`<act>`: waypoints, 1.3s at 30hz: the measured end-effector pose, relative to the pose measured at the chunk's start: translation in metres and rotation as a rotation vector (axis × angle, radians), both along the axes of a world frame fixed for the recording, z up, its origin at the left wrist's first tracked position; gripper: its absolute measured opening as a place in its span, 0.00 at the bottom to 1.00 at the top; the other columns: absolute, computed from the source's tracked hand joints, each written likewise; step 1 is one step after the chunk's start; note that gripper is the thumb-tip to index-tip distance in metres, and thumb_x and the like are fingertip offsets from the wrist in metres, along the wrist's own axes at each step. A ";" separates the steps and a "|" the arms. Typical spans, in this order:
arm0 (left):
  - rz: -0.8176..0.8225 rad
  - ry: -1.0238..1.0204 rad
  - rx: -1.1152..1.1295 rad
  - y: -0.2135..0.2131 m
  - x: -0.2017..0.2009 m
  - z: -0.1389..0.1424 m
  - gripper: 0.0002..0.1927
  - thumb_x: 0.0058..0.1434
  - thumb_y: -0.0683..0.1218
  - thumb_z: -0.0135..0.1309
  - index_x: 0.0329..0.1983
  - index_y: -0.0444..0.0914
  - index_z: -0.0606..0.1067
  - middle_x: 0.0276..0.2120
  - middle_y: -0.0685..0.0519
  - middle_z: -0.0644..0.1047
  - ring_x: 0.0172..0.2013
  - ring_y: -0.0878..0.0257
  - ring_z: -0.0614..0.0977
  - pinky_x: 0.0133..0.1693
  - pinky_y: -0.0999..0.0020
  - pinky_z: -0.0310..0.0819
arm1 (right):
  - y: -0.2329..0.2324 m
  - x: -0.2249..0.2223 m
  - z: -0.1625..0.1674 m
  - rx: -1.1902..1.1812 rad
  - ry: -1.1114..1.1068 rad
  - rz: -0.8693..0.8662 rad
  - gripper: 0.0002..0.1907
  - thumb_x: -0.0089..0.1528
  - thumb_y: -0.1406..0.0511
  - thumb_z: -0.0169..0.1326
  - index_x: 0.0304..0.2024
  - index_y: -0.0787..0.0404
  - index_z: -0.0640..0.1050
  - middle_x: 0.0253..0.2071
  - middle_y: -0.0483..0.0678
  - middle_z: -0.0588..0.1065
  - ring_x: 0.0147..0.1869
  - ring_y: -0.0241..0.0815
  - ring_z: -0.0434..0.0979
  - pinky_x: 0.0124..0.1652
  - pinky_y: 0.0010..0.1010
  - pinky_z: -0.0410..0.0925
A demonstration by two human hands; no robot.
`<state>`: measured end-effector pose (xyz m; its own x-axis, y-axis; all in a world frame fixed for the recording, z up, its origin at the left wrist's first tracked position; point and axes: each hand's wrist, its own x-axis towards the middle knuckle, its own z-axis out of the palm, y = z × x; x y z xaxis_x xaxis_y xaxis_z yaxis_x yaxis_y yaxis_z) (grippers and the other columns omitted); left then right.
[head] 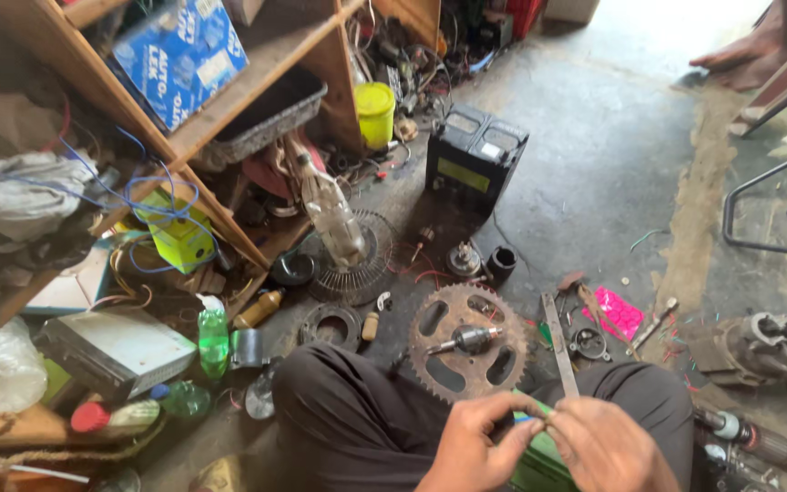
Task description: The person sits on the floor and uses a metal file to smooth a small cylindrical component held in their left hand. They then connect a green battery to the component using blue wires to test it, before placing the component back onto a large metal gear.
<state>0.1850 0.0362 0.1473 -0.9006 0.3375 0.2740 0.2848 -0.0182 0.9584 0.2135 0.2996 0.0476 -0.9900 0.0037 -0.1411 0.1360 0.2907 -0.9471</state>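
The floor is grey concrete, stained darker near the shelf, which is bare brown wood. On it lies a rusty brown sprocket with dull metal teeth, beside a bright pink packet. A black battery carries a yellow-green label, and a small tub is vivid yellow. The box on the shelf is blue with white print, and a bottle holds green liquid (white cap). The trousers are dark charcoal.
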 end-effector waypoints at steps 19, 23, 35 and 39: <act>-0.063 -0.148 0.069 0.000 -0.005 -0.020 0.07 0.61 0.38 0.62 0.43 0.33 0.81 0.28 0.52 0.81 0.28 0.74 0.78 0.31 0.76 0.70 | -0.047 -0.007 0.073 0.598 0.916 0.149 0.13 0.59 0.66 0.60 0.44 0.62 0.75 0.36 0.49 0.77 0.40 0.41 0.80 0.40 0.29 0.74; -0.088 -0.109 0.064 -0.002 -0.004 -0.017 0.07 0.62 0.38 0.60 0.44 0.33 0.81 0.29 0.52 0.81 0.30 0.74 0.79 0.33 0.76 0.72 | -0.050 -0.009 0.072 0.602 0.932 0.139 0.11 0.60 0.66 0.58 0.44 0.64 0.75 0.35 0.50 0.77 0.38 0.41 0.80 0.38 0.29 0.73; 0.018 -0.102 0.060 -0.005 -0.005 -0.004 0.06 0.62 0.39 0.61 0.42 0.33 0.81 0.26 0.50 0.79 0.25 0.72 0.75 0.30 0.75 0.69 | -0.049 0.001 0.057 -0.004 0.107 0.026 0.11 0.66 0.65 0.54 0.43 0.68 0.78 0.31 0.50 0.77 0.31 0.41 0.79 0.31 0.32 0.73; 0.012 -0.056 0.106 -0.006 -0.008 -0.011 0.07 0.64 0.39 0.59 0.45 0.33 0.80 0.32 0.50 0.82 0.32 0.72 0.80 0.36 0.74 0.74 | -0.052 0.009 0.055 -0.252 -0.118 0.022 0.12 0.68 0.65 0.52 0.43 0.70 0.78 0.30 0.50 0.77 0.28 0.41 0.78 0.29 0.33 0.72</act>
<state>0.1768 0.0306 0.1359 -0.9193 0.2981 0.2571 0.2320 -0.1173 0.9656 0.2228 0.2480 0.1023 -0.9662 -0.0674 -0.2489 0.2457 0.0518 -0.9680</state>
